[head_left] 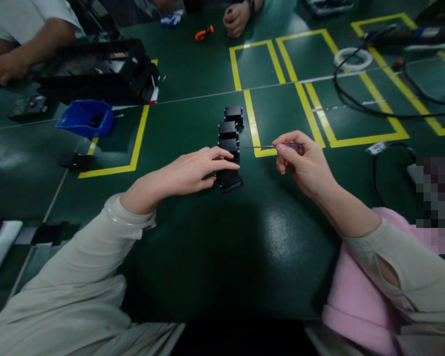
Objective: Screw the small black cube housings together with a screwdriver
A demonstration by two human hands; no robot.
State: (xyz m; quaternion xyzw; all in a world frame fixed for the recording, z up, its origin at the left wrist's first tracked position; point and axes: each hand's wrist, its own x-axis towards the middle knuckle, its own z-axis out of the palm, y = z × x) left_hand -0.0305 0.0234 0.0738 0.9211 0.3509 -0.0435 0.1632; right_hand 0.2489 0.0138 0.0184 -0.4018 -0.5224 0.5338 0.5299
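Several small black box-shaped parts (pixel 228 130) with shiny metal bits at their edges stand in a short row on the green table in front of me. My left hand (pixel 196 170) reaches over the near end of that row, fingers stretched out and apart. Its fingertips rest on or just over the near black parts (pixel 228 179) and partly cover them. In my right hand (pixel 300 160) a thin screwdriver (pixel 287 146) is pinched between thumb and fingers. The shaft points left, its tip close to the side of the third part from the far end; whether it touches, I cannot tell.
A blue bin (pixel 87 118) and a long black housing (pixel 107 74) are at the left, near a co-worker's arm. Another person's hand (pixel 236 20) lies across the table by an orange tool (pixel 204 33). Yellow tape (pixel 254 123) marks rectangles; black cables (pixel 374 110) lie right.
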